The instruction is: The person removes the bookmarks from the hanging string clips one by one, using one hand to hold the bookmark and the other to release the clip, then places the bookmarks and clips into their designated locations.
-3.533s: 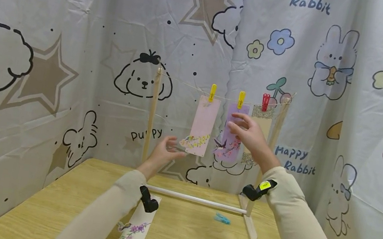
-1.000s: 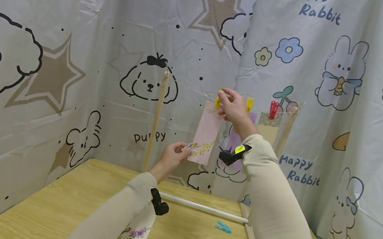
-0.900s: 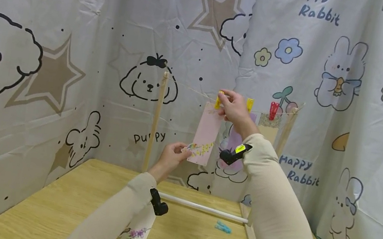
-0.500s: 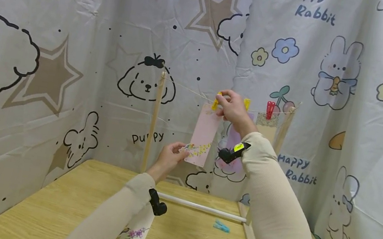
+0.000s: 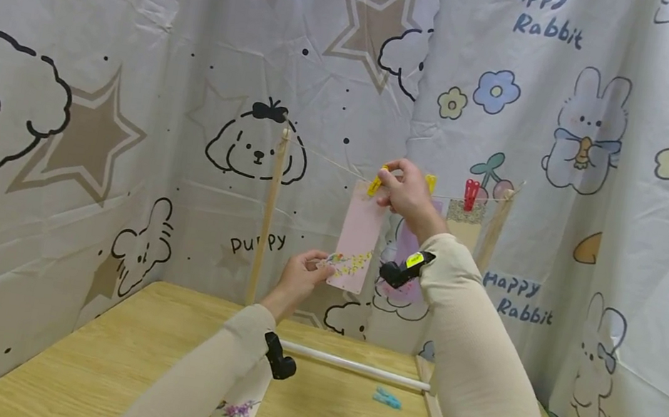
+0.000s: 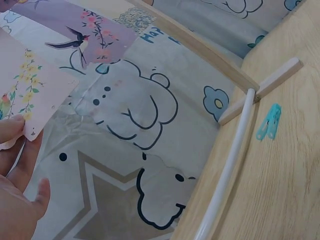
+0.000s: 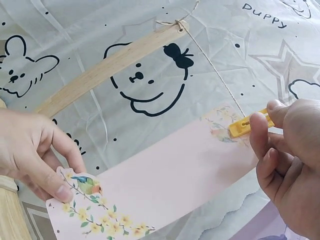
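Note:
My left hand (image 5: 300,277) pinches the lower left edge of a pink bookmark card (image 5: 360,223) printed with a bird and yellow blossoms. At its top, my right hand (image 5: 411,192) pinches a yellow clothespin (image 5: 375,184) between thumb and fingers. In the right wrist view the clothespin (image 7: 239,128) lies tilted over the card's top end, where the string (image 7: 215,67) meets it. Whether its jaws still bite the card cannot be told. Behind the right hand hangs a purple card (image 5: 409,238) with a swallow, partly hidden, under another yellow clothespin (image 5: 430,182).
A red clothespin (image 5: 470,195) holds a beige card (image 5: 464,231) near the right post (image 5: 496,229). The wooden left post (image 5: 268,220) and white crossbar (image 5: 350,364) complete the rack. On the table lie a blue clothespin (image 5: 388,397) and a white floral card (image 5: 243,407), partly under the left forearm.
Both hands were off the pink card at first; the left now pinches its lower edge and the right its yellow clothespin. Over the last second the clothespin has tilted and the card dropped slightly.

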`<state>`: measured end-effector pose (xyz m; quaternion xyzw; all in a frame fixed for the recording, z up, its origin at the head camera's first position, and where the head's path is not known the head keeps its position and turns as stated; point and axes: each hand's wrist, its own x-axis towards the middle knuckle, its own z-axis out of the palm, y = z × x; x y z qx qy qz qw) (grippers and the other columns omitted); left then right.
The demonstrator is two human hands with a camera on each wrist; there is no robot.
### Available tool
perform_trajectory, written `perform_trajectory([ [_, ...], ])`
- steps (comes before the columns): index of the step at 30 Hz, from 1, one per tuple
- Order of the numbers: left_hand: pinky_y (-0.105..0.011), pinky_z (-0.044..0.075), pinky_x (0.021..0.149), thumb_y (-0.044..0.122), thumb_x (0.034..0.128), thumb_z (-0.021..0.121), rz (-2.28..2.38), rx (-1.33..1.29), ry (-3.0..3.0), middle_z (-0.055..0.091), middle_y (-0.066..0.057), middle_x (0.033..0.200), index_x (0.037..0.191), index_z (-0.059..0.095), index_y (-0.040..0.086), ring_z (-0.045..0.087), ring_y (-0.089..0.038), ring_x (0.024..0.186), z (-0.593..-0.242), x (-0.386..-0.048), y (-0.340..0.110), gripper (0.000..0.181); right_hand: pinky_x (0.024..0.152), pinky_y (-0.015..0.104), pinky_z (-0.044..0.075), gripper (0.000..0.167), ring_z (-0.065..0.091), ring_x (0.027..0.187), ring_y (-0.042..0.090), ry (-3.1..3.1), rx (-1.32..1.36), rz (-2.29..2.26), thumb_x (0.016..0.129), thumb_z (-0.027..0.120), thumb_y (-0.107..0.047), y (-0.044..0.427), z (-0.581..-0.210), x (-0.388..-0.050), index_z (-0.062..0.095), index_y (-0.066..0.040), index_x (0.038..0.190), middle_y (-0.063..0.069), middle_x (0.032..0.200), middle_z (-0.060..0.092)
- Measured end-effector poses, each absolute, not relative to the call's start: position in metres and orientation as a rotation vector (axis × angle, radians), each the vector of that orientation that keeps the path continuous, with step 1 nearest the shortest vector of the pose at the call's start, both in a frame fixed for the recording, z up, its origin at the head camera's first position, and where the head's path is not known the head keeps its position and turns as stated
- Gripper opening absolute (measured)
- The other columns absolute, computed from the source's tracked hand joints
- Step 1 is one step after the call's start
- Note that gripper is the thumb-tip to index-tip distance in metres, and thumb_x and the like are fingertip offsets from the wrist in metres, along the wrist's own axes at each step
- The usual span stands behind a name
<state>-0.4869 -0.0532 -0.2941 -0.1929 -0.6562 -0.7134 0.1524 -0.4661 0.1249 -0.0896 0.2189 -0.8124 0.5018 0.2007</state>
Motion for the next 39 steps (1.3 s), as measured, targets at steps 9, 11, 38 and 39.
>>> perform_trajectory([
  [9, -0.027, 0.054, 0.08, 0.006, 0.0995, 0.07, -2.069, -0.573, -1.866, 0.072, -0.018, 0.105, 0.124, 0.067, -0.005, 0.069, -0.025, 0.094, -0.288, -0.482, -0.051, 0.027, 0.051, 0.019, 0.04, 0.03, 0.058, 0.054, 0.004, -2.155, 0.508, 1.593, 0.11, 0.054, -0.019, 0.123, -0.089, -0.464, 0.052, -0.002, 0.135, 0.015, 0.108, 0.066],
  [11, -0.027, 0.054, 0.079, 0.007, 0.0995, 0.07, -2.062, -0.572, -1.865, 0.073, -0.017, 0.103, 0.124, 0.067, -0.004, 0.069, -0.023, 0.092, -0.289, -0.485, -0.051, 0.027, 0.051, 0.019, 0.041, 0.029, 0.058, 0.053, 0.004, -2.118, 0.479, 1.642, 0.109, 0.055, -0.019, 0.124, -0.089, -0.465, 0.053, -0.004, 0.134, 0.016, 0.112, 0.066],
  [38, -0.027, 0.052, 0.068, 0.002, 0.0976, 0.071, -2.016, -0.604, -1.87, 0.073, -0.012, 0.09, 0.119, 0.069, -0.006, 0.065, -0.015, 0.073, -0.282, -0.482, -0.053, 0.023, 0.049, 0.018, 0.044, 0.015, 0.056, 0.054, 0.006, -1.58, 0.388, 2.19, 0.109, 0.056, -0.021, 0.11, -0.101, -0.473, 0.058, -0.012, 0.121, 0.008, 0.107, 0.066],
  [39, -0.027, 0.052, 0.068, 0.001, 0.0975, 0.071, -2.02, -0.605, -1.869, 0.073, -0.012, 0.09, 0.119, 0.069, -0.006, 0.065, -0.015, 0.073, -0.282, -0.482, -0.053, 0.023, 0.049, 0.018, 0.044, 0.014, 0.056, 0.054, 0.006, -1.569, 0.383, 2.197, 0.109, 0.056, -0.02, 0.11, -0.101, -0.473, 0.059, -0.012, 0.12, 0.007, 0.105, 0.066],
])
